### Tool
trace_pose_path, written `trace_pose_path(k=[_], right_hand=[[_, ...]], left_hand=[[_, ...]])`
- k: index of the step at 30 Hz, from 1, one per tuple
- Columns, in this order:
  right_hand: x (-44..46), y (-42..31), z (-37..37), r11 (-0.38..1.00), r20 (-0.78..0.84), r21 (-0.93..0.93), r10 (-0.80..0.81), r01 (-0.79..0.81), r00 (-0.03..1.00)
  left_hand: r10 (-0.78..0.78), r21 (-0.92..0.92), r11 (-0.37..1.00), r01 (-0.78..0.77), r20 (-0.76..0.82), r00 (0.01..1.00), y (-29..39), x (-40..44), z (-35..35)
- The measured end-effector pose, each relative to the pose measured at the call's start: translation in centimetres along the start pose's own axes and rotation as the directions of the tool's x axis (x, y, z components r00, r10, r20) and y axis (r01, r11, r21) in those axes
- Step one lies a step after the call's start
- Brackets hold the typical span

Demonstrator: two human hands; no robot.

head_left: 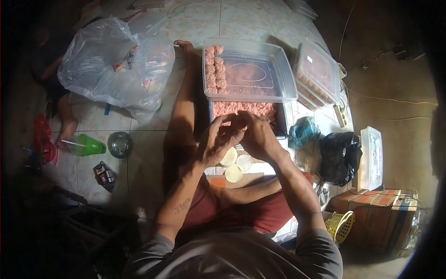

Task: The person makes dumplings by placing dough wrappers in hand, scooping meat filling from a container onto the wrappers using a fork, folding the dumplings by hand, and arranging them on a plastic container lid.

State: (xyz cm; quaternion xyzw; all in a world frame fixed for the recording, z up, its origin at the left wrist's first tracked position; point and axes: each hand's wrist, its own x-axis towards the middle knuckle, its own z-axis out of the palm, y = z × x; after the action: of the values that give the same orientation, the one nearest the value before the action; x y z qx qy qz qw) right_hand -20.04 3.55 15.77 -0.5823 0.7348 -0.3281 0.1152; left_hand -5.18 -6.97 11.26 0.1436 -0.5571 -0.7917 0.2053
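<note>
From my end I've got pale veined floor tiles (237,21), sunlit, cluttered. Crumbly pink minced meat (251,108) sits in a dark tray (281,121), knobbly lumps (215,76) lined up inside a clear plastic tub (282,69). Left hand (219,139) and right hand (258,135) meet by the tray, fingers curled; can't tell if they're pinching anything.

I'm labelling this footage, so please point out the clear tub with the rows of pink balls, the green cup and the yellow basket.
Clear tub (251,72): head view, bare part of its floor.
Green cup (94,145): head view, middle of its side.
Yellow basket (333,225): head view, its wall.
</note>
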Motion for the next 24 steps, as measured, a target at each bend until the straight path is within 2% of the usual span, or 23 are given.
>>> trace_pose_path(k=[1, 3, 4, 5, 6, 7, 8, 9, 10, 11, 15, 17, 20, 24], right_hand=[[1.6, 0.1, 0.2, 0.998, 0.007, -0.013, -0.055, 0.055, 0.998], [4.5, -0.2, -0.4, 0.997, -0.001, 0.013, 0.081, -0.081, 0.997], [6.4, 0.3, -0.8, 0.994, -0.028, 0.044, 0.103, -0.102, 0.994], [8.7, 1.3, -1.4, 0.995, -0.011, 0.045, 0.091, -0.09, 0.996], [10.9, 3.5, -0.9, 0.991, -0.169, 0.076, -0.099, 0.113, 0.981], [13.4, 4.0, -1.7, 0.994, -0.135, 0.108, 0.026, -0.011, 0.99], [16.3, 5.6, -1.9, 0.985, -0.077, 0.053, 0.169, -0.165, 0.983], [18.8, 7.4, -1.5, 0.985, -0.084, 0.049, 0.169, -0.165, 0.982], [21.1, 9.5, -0.6, 0.978, -0.112, 0.02, 0.209, -0.208, 0.971], [23.0, 11.6, 0.5, 0.967, -0.141, -0.005, 0.25, -0.253, 0.958], [28.1, 18.3, 5.0, 0.96, -0.074, 0.039, 0.28, -0.278, 0.957], [28.8, 19.6, 6.6, 0.996, -0.045, 0.028, 0.092, -0.09, 0.995], [28.8, 19.0, 6.9, 0.985, -0.045, 0.138, 0.107, -0.1, 0.993], [28.1, 18.8, 6.1, 0.97, 0.001, 0.221, 0.108, -0.105, 0.994]], left_hand=[[-0.001, -0.003, 1.0, 0.001, 0.0, 1.0, 0.4, 0.3, 0.3], [0.275, -0.083, 0.952, -0.295, -0.19, 0.942, 1.2, 0.8, 0.5], [0.322, -0.047, 0.939, -0.341, -0.227, 0.919, -0.2, 1.0, -0.9], [0.414, -0.005, 0.897, -0.442, -0.343, 0.843, -2.4, 1.8, -1.9], [0.392, 0.089, 0.917, -0.389, -0.375, 0.84, -3.9, 1.8, -3.5], [0.375, 0.179, 0.927, -0.33, -0.407, 0.833, -4.8, 1.6, -4.9], [0.262, 0.112, 0.965, -0.237, -0.417, 0.87, -4.8, 1.5, -5.2], [0.147, 0.047, 0.989, -0.14, -0.42, 0.896, -4.3, 1.3, -5.5], [0.023, 0.063, 0.998, 0.002, -0.385, 0.922, -3.5, 1.1, -5.8], [-0.01, 0.022, 1.0, 0.021, -0.403, 0.915, -3.6, 1.2, -5.9], [0.023, 0.078, 0.997, 0.009, -0.406, 0.914, -3.6, 1.8, -7.0], [0.022, 0.073, 0.997, 0.009, -0.413, 0.91, -3.2, 1.8, -7.4], [-0.023, -0.115, 0.993, -0.031, -0.444, 0.896, -3.1, 1.5, -7.7], [-0.003, -0.188, 0.979, -0.084, -0.422, 0.906, -3.7, 1.9, -8.0]])
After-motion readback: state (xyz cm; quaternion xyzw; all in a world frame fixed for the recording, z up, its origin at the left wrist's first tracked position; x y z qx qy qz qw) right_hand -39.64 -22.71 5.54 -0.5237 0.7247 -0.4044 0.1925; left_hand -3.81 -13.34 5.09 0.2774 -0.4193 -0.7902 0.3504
